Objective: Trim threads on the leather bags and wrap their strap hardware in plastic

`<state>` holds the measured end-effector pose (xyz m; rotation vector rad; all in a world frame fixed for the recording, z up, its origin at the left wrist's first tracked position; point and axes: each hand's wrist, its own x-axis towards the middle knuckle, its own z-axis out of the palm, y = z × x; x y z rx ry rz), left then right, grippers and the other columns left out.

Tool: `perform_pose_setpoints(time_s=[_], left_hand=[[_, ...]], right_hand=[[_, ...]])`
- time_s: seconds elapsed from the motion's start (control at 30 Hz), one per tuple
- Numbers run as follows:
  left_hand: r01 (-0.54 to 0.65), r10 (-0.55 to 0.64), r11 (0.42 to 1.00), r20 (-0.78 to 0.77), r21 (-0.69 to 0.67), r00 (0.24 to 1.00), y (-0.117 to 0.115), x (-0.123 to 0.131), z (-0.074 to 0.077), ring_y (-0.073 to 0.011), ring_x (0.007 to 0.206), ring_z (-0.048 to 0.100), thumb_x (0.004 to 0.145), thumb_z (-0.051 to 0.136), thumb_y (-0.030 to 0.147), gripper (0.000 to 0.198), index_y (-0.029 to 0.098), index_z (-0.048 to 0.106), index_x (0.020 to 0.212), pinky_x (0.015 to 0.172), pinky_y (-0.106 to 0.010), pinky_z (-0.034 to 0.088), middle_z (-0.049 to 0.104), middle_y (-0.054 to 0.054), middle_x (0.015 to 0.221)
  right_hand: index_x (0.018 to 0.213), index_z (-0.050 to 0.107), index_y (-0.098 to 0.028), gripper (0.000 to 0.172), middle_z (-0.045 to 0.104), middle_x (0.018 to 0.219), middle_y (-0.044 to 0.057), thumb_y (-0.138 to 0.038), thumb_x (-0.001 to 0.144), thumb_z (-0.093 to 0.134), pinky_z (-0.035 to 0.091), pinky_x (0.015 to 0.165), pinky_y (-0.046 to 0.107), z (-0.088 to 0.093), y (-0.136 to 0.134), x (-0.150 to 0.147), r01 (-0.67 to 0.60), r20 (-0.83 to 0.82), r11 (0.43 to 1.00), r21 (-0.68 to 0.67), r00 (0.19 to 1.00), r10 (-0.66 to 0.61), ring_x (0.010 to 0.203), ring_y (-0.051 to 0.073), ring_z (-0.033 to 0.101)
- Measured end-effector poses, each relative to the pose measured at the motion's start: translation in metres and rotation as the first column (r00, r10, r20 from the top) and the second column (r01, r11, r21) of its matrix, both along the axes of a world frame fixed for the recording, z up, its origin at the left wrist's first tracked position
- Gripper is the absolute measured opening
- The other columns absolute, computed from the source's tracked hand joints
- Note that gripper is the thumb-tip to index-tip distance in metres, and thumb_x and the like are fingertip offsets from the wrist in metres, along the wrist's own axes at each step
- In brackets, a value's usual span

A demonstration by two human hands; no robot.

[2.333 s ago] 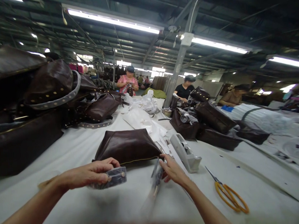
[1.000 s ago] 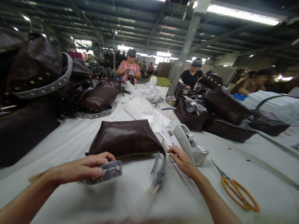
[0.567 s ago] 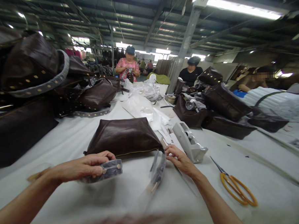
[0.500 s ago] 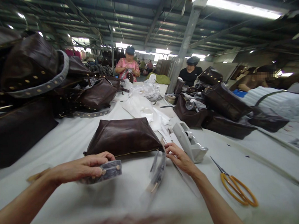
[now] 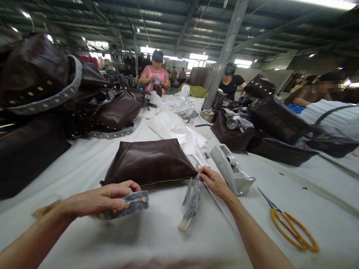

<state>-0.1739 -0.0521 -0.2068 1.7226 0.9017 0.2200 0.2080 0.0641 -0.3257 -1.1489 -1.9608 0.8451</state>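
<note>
The left hand (image 5: 109,198) clamps a studded strap (image 5: 136,202); the right hand (image 5: 213,181) – nearer the brown bag (image 5: 149,161) – pinches a wrapped strip (image 5: 192,198) by its right corner. The bag lies just beyond, long axis left to right.

The surface (image 5: 92,243) is broad, flat and covered in wrinkled white sheeting. A dark brown bag (image 5: 151,163) lies near its middle, gold zip edge towards the wearer. Just to the right of the bag sits a pale grey dispenser (image 5: 239,183); farther right and nearer lie scissors (image 5: 278,210) with orange handles. Small dark scraps (image 5: 305,189) dot that side. Beyond the bag are white sheets (image 5: 173,129), then crumpled clear plastic (image 5: 178,106). More brown bags are heaped in a left pile (image 5: 31,157) and a right pile (image 5: 284,147).
</note>
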Motion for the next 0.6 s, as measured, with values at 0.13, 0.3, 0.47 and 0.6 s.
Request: perform_pose_setpoints(time_s=[0.13, 0.3, 0.47, 0.6], left_hand=[[-0.012, 0.012, 1.000, -0.008, 0.001, 1.000, 0.000, -0.001, -0.001, -0.0228, 0.106, 0.048, 0.086, 0.050, 0.057, 0.042, 0.022, 0.065, 0.103, 0.090, -0.025, 0.040, 0.048, -0.004, 0.124], [-0.024, 0.024, 1.000, 0.007, 0.017, 1.000, -0.002, 0.001, 0.004, -0.0238, 0.109, 0.047, 0.085, 0.050, 0.058, 0.042, 0.022, 0.066, 0.102, 0.093, -0.027, 0.039, 0.049, -0.004, 0.124], [-0.039, 0.039, 0.999, 0.034, 0.015, 0.999, -0.001, 0.005, 0.004, -0.0237, 0.110, 0.046, 0.084, 0.052, 0.057, 0.042, 0.021, 0.067, 0.100, 0.093, -0.026, 0.038, 0.049, -0.004, 0.122], [-0.072, 0.070, 0.996, 0.051, 0.052, 0.996, -0.001, 0.004, 0.001, -0.0219, 0.108, 0.048, 0.085, 0.051, 0.055, 0.041, 0.020, 0.065, 0.102, 0.090, -0.025, 0.041, 0.048, -0.005, 0.124]], right_hand=[[0.094, 0.058, -0.021, 0.013, 0.060, 0.116, 0.011, -0.025, 0.087, 0.049, 0.050, 0.086, 0.038, 0.004, -0.012, -0.001, 0.091, 0.046, 0.971, 0.221, 0.994, -0.104, 0.097, 0.022, 0.061], [0.120, 0.056, -0.021, 0.035, 0.061, 0.122, 0.012, -0.013, 0.088, 0.046, 0.046, 0.100, 0.045, 0.018, -0.067, 0.010, -0.104, 0.302, 0.778, 0.620, 0.946, -0.114, 0.118, 0.025, 0.055], [0.126, 0.056, -0.022, 0.039, 0.058, 0.134, 0.009, -0.009, 0.091, 0.046, 0.037, 0.110, 0.048, 0.011, -0.092, 0.009, -0.509, 0.644, 0.614, 0.603, 0.765, 0.002, 0.132, 0.025, 0.045], [0.100, 0.065, -0.021, 0.024, 0.062, 0.129, 0.008, -0.010, 0.092, 0.046, 0.036, 0.109, 0.053, 0.002, -0.070, 0.000, -0.489, 0.627, 0.621, 0.613, 0.779, -0.006, 0.131, 0.027, 0.047]])
